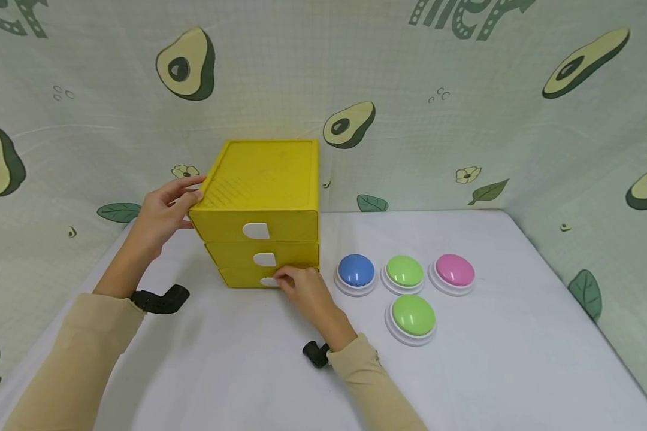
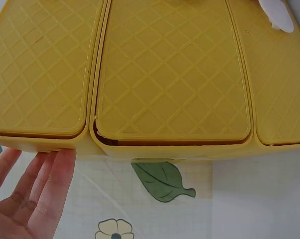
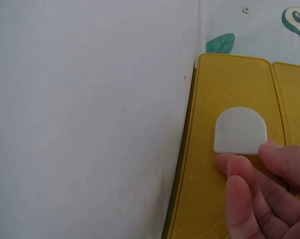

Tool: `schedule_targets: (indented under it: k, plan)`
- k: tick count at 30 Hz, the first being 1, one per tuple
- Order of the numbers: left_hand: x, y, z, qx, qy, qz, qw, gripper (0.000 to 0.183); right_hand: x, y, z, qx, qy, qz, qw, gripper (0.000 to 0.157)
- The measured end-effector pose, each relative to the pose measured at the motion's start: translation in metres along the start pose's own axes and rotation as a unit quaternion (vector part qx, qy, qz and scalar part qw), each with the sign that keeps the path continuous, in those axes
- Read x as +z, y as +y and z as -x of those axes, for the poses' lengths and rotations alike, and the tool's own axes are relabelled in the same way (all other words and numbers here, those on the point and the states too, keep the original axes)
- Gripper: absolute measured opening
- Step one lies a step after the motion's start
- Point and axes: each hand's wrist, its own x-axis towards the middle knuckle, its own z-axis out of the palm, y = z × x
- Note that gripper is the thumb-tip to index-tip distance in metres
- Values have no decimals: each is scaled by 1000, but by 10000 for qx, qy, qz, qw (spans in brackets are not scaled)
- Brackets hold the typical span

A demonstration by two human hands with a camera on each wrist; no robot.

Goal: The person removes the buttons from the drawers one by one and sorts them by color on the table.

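A yellow drawer unit with three stacked drawers, each with a white handle, stands on the table. All three drawers look closed. My left hand steadies the unit's left side near the top front corner. In the left wrist view its extended fingers lie against the side wall. My right hand is at the bottom drawer, thumb and fingertips on its white handle. The right wrist view has the thumb at a corner of this handle and curled fingers along its edge.
Right of the unit sit a blue push button, a green one and a pink one in a row. Another green button lies in front. An avocado-print cloth hangs behind the white table.
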Motion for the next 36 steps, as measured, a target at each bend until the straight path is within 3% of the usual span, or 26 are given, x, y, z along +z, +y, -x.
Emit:
schedule_targets:
  k: [16,29,36]
  plan:
    - [-1,0,1,24,-32,3,10000,52,-1,-2,0,-50,29,-73,10000,9]
    - [1,0,1,21,-22,15,10000,51,-8,-8,6,298,-507,-254,9979,10]
    - [0,1,1,47,-24,-5,10000,51,-9,-11,9,237,-615,-243,9975,10]
